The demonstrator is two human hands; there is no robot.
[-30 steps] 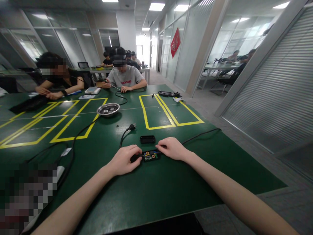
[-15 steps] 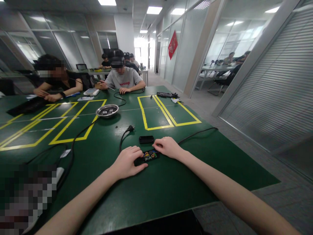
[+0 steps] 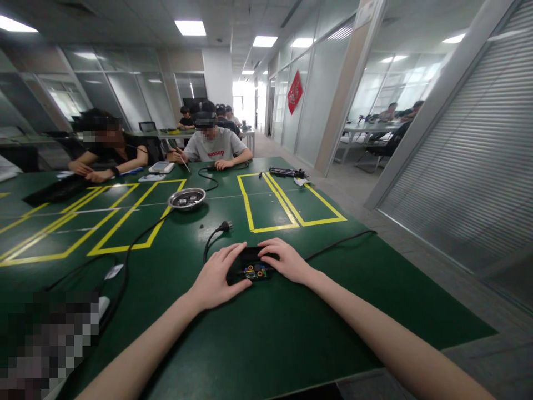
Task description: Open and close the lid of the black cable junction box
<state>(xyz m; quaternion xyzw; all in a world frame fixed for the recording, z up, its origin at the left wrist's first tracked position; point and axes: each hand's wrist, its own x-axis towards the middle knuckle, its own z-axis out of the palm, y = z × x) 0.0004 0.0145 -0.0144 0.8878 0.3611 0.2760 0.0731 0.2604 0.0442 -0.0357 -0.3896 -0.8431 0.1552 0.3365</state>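
A small circuit board [image 3: 255,272] with two copper-wound coils sits in a black plastic casing on the green table. Directly behind it lies the matching black plastic cover [image 3: 250,253], hollow side up. My left hand [image 3: 214,278] curves round the left side of both parts, thumb and fingers wide apart. Its fingertips reach the cover's left end, and its thumb lies in front of the board. My right hand [image 3: 287,262] has its fingers over the cover's far edge and its thumb at the near edge. The right end of the casing is partly hidden by that hand.
Behind my hands lies a power plug [image 3: 225,226] on a black cable. A steel bowl [image 3: 187,199] with metal parts stands farther back. Yellow tape marks [image 3: 275,228] the table. Two people work at the far side. Another cable [image 3: 341,240] runs off right.
Both hands have shifted from the casing towards the cover behind it. My left fingers have spread, and my right hand has closed over the cover. The view has tilted slightly upward.
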